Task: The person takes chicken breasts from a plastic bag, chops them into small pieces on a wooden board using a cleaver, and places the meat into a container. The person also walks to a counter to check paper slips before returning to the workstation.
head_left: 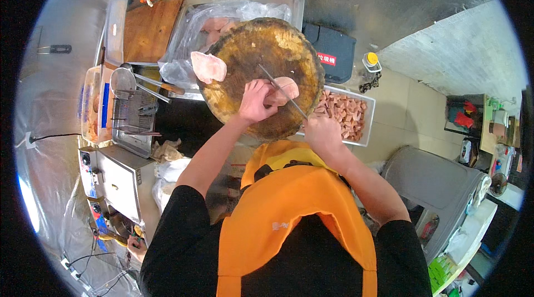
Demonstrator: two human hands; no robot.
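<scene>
A yellow-capped bottle [371, 61] sits near a bin [340, 45]

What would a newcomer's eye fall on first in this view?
Probably the bright orange apron, low in the middle. Just above it, on a round wooden chopping block, the left hand holds a pink piece of meat, crossed by the knife in the right hand. Right of the block, a white tray is full of pink cubes.

The left hand [256, 102] grips a piece of meat [290, 85] on a chopping block [236, 94]; the right hand [322, 132] holds a knife [281, 89], its blade across the meat. A paler slab [209, 67] lies at the block's left edge. A white tray [369, 120] at right holds meat cubes [346, 113].
</scene>
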